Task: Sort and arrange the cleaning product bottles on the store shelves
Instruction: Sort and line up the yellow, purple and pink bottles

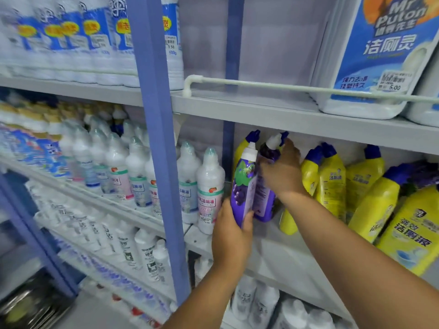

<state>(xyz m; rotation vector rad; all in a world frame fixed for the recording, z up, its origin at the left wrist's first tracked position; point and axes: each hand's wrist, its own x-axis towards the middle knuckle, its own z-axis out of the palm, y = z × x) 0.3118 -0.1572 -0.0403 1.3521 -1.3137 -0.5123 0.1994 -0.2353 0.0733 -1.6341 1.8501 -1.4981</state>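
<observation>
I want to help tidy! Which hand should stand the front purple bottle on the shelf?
Probably left: the left hand already grips the front purple bottle just above the shelf. The right hand is busy holding the rear purple bottle.

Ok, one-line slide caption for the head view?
Both hands holding purple bottles beside yellow bottles.

Two purple bottles [244, 184] stand between white bottles [209, 188] and yellow bottles [330, 186].
</observation>
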